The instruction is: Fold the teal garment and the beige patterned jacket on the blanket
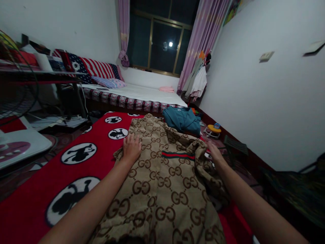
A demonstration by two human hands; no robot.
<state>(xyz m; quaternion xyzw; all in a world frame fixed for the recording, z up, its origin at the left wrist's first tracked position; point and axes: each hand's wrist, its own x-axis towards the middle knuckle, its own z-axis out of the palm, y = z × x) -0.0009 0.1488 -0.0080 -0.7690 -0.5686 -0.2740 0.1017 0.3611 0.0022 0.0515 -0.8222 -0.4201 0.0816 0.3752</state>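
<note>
A tan garment (152,173) with a brown letter pattern and a green-red stripe lies spread over a red blanket (101,135) with black-and-white round prints. My left hand (132,148) rests flat on the garment's upper left edge, fingers spread a little. At the right side, my right hand (214,153) is beside the bunched sleeve, its fingers stretched forward; whether it touches the cloth is hard to tell. The sleeve on the right is rumpled, and the garment's bottom edge runs out of view.
A folded teal garment (182,119) lies just beyond the tan one. Behind it stands a bed (142,93) under a window. A cluttered desk (50,72) is at the left. A small yellow stool (213,128) and hanging clothes (198,81) are at the right.
</note>
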